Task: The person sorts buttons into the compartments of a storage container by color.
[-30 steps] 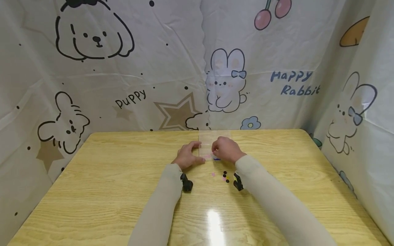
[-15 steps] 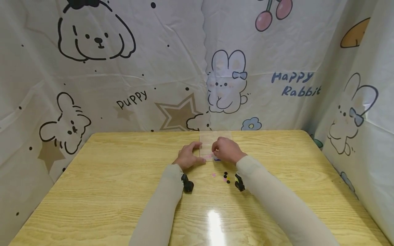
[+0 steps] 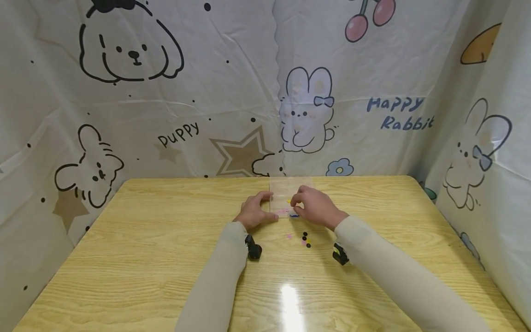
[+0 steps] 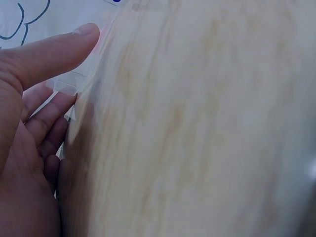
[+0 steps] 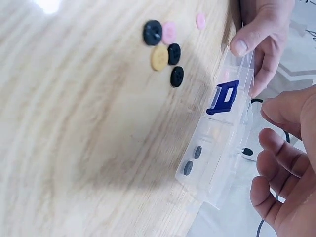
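The box (image 5: 212,159) is being gripped at its left end by the left hand (image 3: 254,212). Inside, two black buttons (image 5: 197,152) are being held toward the right, pink buttons (image 3: 283,210) toward the left. Over it, the right hand (image 3: 317,207) is being held narrowly parted. Six loose buttons (image 5: 159,58) are being borne by the table (image 3: 166,258).

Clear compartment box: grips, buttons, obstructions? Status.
Left grip holds left end of clear compartment box. Right grip near its right part, holding no visible button. Two black buttons visible inside. Six loose buttons on table in front, apparently not blocking.
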`<state>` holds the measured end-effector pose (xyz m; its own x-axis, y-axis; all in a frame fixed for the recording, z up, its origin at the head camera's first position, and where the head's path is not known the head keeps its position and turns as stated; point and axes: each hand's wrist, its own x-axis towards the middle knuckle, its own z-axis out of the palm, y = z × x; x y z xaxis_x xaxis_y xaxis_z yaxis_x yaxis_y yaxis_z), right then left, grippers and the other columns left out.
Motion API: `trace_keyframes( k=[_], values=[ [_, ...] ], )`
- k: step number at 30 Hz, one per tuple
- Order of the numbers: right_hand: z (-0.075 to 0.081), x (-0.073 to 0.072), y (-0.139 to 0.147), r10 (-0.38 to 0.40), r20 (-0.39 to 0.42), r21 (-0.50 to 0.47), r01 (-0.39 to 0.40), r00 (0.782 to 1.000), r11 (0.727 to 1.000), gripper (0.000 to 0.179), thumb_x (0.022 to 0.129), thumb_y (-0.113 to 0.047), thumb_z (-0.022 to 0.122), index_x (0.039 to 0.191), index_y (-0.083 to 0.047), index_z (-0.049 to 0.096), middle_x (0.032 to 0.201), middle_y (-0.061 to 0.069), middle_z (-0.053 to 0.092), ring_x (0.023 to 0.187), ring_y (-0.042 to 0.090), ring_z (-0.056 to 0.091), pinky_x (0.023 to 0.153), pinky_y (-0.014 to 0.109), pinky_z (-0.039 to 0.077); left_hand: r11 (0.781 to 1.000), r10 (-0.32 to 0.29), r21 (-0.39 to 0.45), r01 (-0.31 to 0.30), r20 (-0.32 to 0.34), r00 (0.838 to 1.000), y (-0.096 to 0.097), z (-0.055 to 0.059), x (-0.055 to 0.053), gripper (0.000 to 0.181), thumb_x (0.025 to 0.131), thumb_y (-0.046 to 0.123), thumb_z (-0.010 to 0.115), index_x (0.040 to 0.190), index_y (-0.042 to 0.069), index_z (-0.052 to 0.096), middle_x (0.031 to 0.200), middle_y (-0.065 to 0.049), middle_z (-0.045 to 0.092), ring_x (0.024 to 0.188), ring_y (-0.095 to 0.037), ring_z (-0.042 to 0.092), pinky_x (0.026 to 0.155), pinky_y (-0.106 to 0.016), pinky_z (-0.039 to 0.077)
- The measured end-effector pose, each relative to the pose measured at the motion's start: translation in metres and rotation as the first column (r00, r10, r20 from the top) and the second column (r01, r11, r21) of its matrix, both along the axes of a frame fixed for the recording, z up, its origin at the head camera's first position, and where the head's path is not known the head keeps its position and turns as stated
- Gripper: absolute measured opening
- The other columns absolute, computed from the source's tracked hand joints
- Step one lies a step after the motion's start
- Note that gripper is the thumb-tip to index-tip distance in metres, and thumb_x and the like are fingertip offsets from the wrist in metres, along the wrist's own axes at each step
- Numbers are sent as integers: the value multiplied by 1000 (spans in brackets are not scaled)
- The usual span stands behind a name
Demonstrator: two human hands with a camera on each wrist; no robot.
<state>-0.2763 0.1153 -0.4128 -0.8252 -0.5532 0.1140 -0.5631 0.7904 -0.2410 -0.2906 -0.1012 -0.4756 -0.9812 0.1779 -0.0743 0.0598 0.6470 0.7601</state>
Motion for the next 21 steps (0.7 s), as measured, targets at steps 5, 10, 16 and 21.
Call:
trace_keyframes(
  k=[5, 10, 16, 21],
  values=[
    [0, 7, 5, 6, -27, 1, -6, 1000, 1000, 13, 92, -17, 68, 100, -13, 78, 95, 3, 63, 75, 12, 56, 69, 31, 52, 1000, -4, 2, 4, -7, 1000, 0, 1, 1, 75, 79, 29, 84, 144, 22, 49, 145, -2, 56, 139, -30, 40, 119, -53, 25],
    [1, 15, 11, 42, -63, -12, -42, 997, 999, 10, 91, -17, 70, 97, -13, 78, 94, 2, 64, 75, 12, 58, 69, 31, 52, 1000, -4, 8, 4, -19, 1000, 1, 3, 1, 75, 79, 28, 84, 144, 21, 49, 144, -2, 57, 139, -30, 40, 119, -52, 24],
    [2, 26, 17, 67, -42, -25, -69, 997, 997, 11, 92, -18, 69, 97, -14, 78, 95, 0, 64, 79, 11, 60, 69, 30, 53, 1000, -9, 4, 9, -27, 1000, 1, 4, 1, 75, 79, 27, 84, 144, 20, 49, 144, -3, 57, 138, -31, 41, 118, -51, 24],
    [-1, 32, 22, 80, -42, -16, -80, 996, 997, 10, 91, -18, 70, 96, -14, 78, 93, -1, 63, 79, 12, 61, 70, 29, 53, 1000, -7, 3, 8, -27, 1000, 0, 3, 3, 74, 78, 27, 84, 144, 20, 49, 144, -4, 57, 137, -31, 42, 118, -51, 24]
  ],
)
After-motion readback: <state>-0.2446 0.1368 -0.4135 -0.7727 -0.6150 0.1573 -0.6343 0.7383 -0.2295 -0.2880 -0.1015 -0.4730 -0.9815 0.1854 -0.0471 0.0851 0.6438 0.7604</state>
